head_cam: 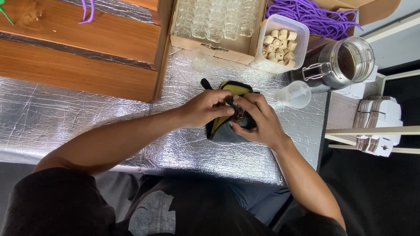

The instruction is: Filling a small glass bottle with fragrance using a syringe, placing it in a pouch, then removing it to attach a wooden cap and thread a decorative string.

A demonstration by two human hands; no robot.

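A black pouch with a yellow lining (227, 126) lies on the silver quilted table cover (87, 118). Both my hands are on it. My left hand (205, 107) pinches the pouch's upper edge. Gripping the pouch from the right, my right hand (258, 120) has its thumb and fingers around a small dark item at the opening, which I cannot make out.
A cardboard box of small glass bottles (214, 19) stands behind, beside a plastic tub of corks (280, 43) and purple cords (310, 17). One loose glass bottle (201, 63), a clear funnel cup (295, 94) and a metal clip-top jar (345, 61) lie nearby. White folded cartons (376, 118) sit at right.
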